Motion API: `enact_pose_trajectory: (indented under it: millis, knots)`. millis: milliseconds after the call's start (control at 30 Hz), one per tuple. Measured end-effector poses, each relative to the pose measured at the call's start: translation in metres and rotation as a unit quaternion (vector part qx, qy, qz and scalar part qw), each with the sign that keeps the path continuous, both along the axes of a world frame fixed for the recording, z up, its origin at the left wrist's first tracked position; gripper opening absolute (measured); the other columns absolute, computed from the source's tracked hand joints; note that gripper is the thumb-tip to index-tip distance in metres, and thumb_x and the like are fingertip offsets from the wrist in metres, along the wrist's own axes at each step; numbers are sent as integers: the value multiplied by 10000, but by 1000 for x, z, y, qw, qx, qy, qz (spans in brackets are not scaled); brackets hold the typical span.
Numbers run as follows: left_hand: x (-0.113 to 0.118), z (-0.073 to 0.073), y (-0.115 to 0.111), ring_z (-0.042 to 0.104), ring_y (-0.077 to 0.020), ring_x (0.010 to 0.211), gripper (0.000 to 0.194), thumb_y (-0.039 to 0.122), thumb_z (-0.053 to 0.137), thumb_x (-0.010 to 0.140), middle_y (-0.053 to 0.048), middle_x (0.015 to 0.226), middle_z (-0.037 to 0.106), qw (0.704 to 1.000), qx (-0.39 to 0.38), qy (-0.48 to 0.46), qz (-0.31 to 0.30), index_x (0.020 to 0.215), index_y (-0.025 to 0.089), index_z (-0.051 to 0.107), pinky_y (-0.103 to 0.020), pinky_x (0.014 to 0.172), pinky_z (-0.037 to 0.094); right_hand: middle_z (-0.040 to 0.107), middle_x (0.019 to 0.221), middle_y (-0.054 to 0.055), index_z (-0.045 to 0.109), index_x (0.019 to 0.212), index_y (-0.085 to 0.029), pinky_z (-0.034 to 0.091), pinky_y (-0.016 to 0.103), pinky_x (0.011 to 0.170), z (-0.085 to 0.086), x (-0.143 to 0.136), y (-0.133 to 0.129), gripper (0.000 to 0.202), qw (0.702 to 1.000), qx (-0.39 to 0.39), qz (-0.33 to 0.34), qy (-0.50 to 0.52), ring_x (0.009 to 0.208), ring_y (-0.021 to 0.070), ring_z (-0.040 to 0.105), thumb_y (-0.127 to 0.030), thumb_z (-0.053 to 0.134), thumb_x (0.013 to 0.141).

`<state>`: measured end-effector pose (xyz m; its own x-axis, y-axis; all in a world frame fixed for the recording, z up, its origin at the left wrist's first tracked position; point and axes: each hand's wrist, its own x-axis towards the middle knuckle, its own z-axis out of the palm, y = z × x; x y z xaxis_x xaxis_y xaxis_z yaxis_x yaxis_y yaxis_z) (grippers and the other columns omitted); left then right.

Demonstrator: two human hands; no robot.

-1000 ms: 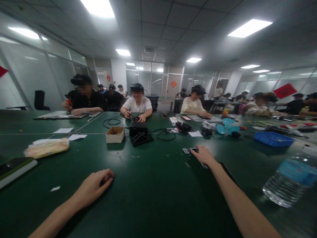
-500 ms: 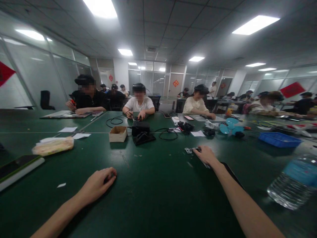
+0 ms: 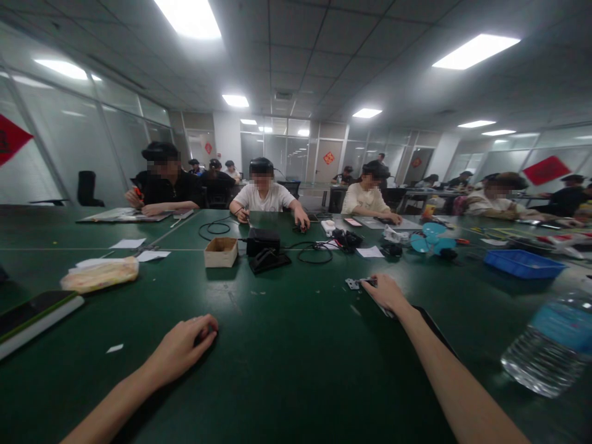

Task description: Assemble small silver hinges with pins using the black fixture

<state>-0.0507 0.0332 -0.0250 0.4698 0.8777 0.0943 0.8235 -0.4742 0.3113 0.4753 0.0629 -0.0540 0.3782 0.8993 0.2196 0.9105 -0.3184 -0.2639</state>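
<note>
My left hand [image 3: 192, 342] rests on the green table [image 3: 277, 370] with its fingers curled; whether anything is inside them is hidden. Farther forward on the right, my right hand [image 3: 386, 292] lies over a small metal part [image 3: 353, 283], its fingertips at the part's right end. What exactly the fingers grip is too small to make out. A flat, light-edged object sits under that hand, and a dark flat object [image 3: 435, 330] lies beside the right forearm.
An open box [image 3: 221, 253] and a black device [image 3: 263, 242] stand ahead. A blue tray [image 3: 525, 263] and a large water bottle [image 3: 548, 342] are at the right. A plastic-wrapped packet [image 3: 99, 274] lies left. Several people sit across the table.
The person opposite in white has moved a hand outward to a dark object on the table. My two hands have hardly moved.
</note>
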Motion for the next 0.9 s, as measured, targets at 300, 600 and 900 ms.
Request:
enact_pose_trajectory:
  millis: [300, 600, 900]
  knots:
    - [-1, -1, 1, 590, -206, 730, 311, 406, 369, 862, -20, 767, 624, 1000, -1, -11, 0, 960, 219, 598, -323, 713, 436, 621, 1113, 179, 608, 1161, -99, 403, 310, 884, -1, 3, 0, 503, 1000, -10, 22, 0, 1045, 263, 584, -500, 458, 897]
    - [-2, -1, 1, 589, -199, 705, 312, 407, 372, 874, -20, 759, 609, 1000, -5, -14, -9, 963, 212, 598, -298, 667, 423, 592, 1163, 214, 548, 1211, -51, 408, 319, 886, 0, 1, 0, 546, 1000, -11, 5, 11, 1086, 283, 563, -489, 459, 898]
    - [-6, -8, 4, 584, -201, 729, 315, 408, 365, 879, -26, 777, 617, 1000, -7, -8, -3, 990, 215, 587, -318, 699, 426, 591, 1139, 192, 572, 1156, -71, 405, 303, 900, 1, 1, 0, 515, 1000, -18, 8, 14, 1083, 268, 556, -498, 456, 893]
